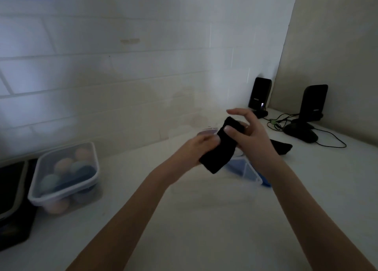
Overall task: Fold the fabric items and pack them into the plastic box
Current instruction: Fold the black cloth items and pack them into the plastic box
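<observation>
A folded black fabric piece [219, 148] is held up above the white counter between both hands. My left hand [196, 150] grips its lower left edge. My right hand [249, 133] pinches its upper part with the thumb, the other fingers spread apart above. Below the hands lies a clear plastic box [248, 171] with blue fabric inside, partly hidden by my right wrist and blurred. Another black fabric piece [283, 147] lies on the counter to the right of my right hand.
A lidded clear container [65, 176] of coloured rolled items stands at the left, beside a dark device [12, 199]. Two black speakers [259, 93] [314, 105] with cables [327, 136] stand at the back right corner. A tiled wall rises behind.
</observation>
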`<state>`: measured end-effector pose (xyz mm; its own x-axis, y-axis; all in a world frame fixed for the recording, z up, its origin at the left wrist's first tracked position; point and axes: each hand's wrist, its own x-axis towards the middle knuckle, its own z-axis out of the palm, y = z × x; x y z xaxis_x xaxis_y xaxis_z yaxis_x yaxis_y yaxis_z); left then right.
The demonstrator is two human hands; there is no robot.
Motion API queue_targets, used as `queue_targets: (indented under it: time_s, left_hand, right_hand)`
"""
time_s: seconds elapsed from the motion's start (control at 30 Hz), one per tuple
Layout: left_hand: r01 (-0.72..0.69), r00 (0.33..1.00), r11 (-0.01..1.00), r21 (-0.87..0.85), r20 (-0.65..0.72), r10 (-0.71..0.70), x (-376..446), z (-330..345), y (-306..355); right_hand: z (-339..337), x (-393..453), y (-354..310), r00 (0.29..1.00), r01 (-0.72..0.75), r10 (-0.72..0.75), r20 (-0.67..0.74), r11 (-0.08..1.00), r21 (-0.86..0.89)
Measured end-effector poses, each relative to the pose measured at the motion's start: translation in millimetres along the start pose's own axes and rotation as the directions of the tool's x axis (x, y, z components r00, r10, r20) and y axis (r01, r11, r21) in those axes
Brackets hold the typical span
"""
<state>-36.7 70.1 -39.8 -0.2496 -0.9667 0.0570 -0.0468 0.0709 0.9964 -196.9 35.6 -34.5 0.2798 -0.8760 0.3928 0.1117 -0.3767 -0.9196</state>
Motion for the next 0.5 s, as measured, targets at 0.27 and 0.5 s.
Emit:
queue_targets:
  time_s: [0.27, 0.5]
  left_hand:
    - [-0.024, 0.995, 0.999, -0.024, -0.101, 0.021, 7, -14, -28]
    - [-0.068, 0.973, 0.998, 0.012, -0.219, 0.069, 3, -11, -31]
  right_hand:
    - [11, 0, 22, 0.99, -0.143, 0.143, 0.002, 0.99, 0.015]
    - [12, -7, 28, 0.991, -0.112, 0.118, 0.056, 0.988, -0.103]
